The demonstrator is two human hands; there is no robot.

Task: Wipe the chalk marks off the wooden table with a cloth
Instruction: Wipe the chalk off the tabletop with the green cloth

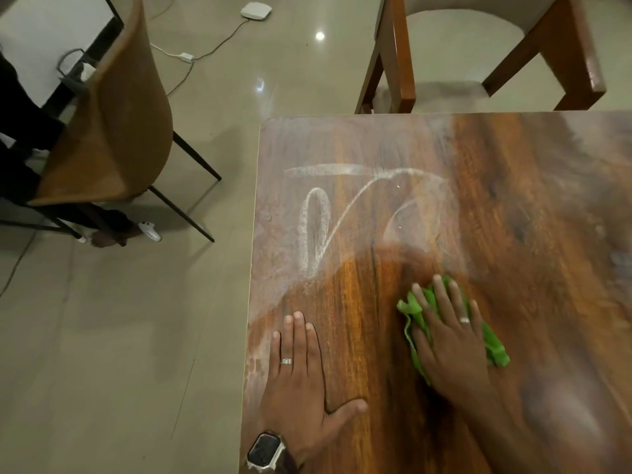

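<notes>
while the right hand (pixel 451 333) presses the green cloth (pixel 415 307) flat-fingered on the counter (pixel 513 200) (left hand (pixel 301 367) spread flat, bracing), chalk marks (pixel 318 227) beyond it risk smearing, judging by surrounding haze.

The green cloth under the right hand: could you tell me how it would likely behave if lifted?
The green cloth is bunched in folds under the right hand, so it would probably droop limply. It looks thin, likely light, and unlikely to roll or slide.

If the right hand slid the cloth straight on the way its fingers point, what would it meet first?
Likely the chalk marks: the right hand, flat on the green cloth, points up the table toward them.
</notes>
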